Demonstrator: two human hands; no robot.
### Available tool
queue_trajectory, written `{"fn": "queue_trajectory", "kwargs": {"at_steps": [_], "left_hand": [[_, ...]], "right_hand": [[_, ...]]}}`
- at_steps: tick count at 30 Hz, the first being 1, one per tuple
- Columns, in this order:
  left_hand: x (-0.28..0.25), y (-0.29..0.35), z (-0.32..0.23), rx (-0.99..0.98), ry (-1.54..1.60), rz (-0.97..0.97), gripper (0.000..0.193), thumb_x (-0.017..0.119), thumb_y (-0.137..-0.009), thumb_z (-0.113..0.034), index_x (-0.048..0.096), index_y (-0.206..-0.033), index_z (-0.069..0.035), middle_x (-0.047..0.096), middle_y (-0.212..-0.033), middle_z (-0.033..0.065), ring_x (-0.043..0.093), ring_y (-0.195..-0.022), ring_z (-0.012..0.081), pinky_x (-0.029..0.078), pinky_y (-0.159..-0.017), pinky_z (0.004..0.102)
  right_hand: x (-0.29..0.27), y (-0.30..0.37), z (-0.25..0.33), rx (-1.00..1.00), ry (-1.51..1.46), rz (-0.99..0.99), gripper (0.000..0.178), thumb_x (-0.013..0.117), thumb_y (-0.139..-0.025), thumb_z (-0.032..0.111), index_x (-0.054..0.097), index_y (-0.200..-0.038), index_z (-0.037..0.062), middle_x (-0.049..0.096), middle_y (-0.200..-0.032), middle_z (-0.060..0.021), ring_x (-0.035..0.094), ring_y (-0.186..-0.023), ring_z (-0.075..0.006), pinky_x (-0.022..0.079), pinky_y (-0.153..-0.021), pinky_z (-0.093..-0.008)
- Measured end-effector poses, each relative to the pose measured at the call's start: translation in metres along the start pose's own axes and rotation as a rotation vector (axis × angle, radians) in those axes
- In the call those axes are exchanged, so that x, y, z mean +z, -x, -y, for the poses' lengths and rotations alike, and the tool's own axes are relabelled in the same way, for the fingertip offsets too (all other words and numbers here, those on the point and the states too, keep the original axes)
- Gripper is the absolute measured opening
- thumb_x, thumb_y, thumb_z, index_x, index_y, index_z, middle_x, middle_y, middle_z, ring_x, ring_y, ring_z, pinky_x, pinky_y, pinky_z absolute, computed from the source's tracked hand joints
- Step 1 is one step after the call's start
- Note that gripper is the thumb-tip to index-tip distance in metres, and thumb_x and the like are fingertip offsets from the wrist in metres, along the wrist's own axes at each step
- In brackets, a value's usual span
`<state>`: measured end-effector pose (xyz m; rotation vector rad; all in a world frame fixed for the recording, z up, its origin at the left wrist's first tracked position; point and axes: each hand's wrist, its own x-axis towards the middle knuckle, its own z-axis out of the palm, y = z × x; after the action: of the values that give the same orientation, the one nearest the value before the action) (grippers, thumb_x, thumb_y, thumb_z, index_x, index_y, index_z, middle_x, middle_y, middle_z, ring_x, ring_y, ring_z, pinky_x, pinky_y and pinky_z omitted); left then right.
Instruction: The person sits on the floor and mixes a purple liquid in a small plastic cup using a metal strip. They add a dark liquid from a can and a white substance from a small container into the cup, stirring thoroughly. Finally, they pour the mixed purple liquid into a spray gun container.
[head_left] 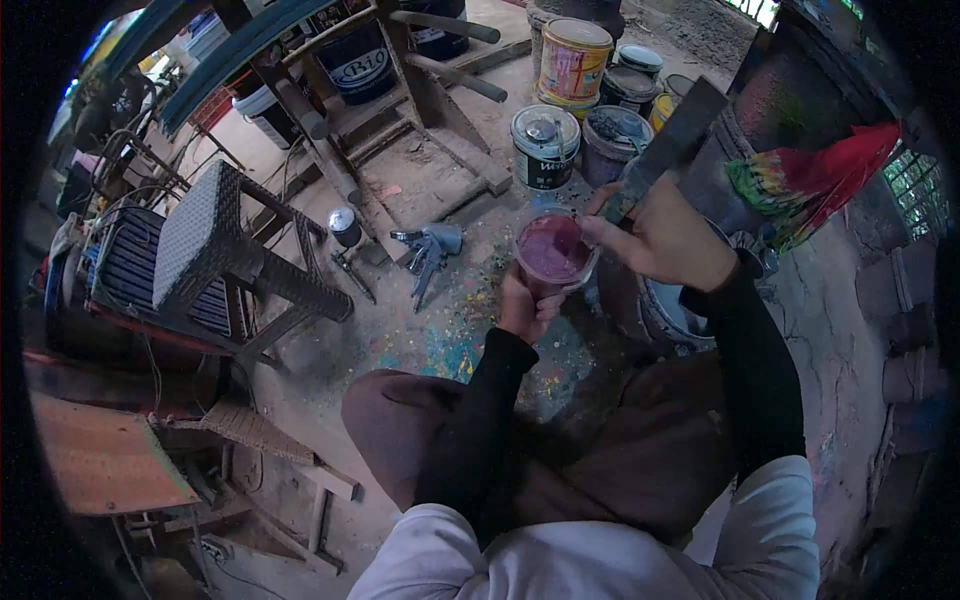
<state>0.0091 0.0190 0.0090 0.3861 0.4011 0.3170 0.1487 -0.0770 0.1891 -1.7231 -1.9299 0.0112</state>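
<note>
The clear cup of purple paint is held over the paint-spotted floor, to the right of the spray gun, with the fingers of the left hand wrapped around its wall; a flat, dark strip is gripped in the curled fingers of the right hand, beside the rim. The cup is judged light, thin-walled, easily flexed and slippery where wetted; it should be grasped low around the wall, without squeezing, and supported level.
</note>
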Motion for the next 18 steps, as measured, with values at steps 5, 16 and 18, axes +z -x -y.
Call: {"fn": "queue_trajectory", "kwargs": {"at_steps": [5, 16, 18], "left_hand": [[0.007, -0.002, -0.006, 0.014, 0.023, 0.023, 0.053, 0.021, -0.09, -0.046, 0.048, -0.103, -0.002, 0.056, -0.075, 0.0108, 0.031, -0.036, 0.0074, 0.021, -0.028, 0.0181], [0.018, 0.002, -0.006, 0.076, -0.024, 0.0, 0.048, 0.021, -0.09, -0.038, 0.048, -0.102, -0.001, 0.056, -0.076, 0.0122, 0.031, -0.036, 0.0084, 0.021, -0.029, 0.0194], [0.02, 0.004, -0.007, 0.088, -0.012, -0.004, 0.047, 0.02, -0.09, -0.037, 0.048, -0.102, -0.001, 0.056, -0.076, 0.0124, 0.031, -0.036, 0.0086, 0.021, -0.029, 0.0194]], "right_hand": [[-0.003, -0.012, 0.025, 0.116, -0.223, -0.047, 0.024, 0.058, -0.079, 0.022, 0.059, -0.073, -0.0018, 0.056, -0.064, -0.0201, 0.055, -0.064, -0.0357, 0.042, -0.064, -0.0436], [-0.033, -0.023, 0.044, 0.136, 0.094, 0.054, 0.032, 0.055, -0.08, 0.025, 0.058, -0.071, -0.0052, 0.054, -0.063, -0.0219, 0.056, -0.062, -0.0357, 0.044, -0.061, -0.0428], [-0.034, -0.022, 0.05, 0.139, 0.059, -0.011, 0.032, 0.055, -0.08, 0.025, 0.058, -0.068, -0.0052, 0.054, -0.061, -0.0211, 0.055, -0.06, -0.0355, 0.044, -0.059, -0.0427]]}}
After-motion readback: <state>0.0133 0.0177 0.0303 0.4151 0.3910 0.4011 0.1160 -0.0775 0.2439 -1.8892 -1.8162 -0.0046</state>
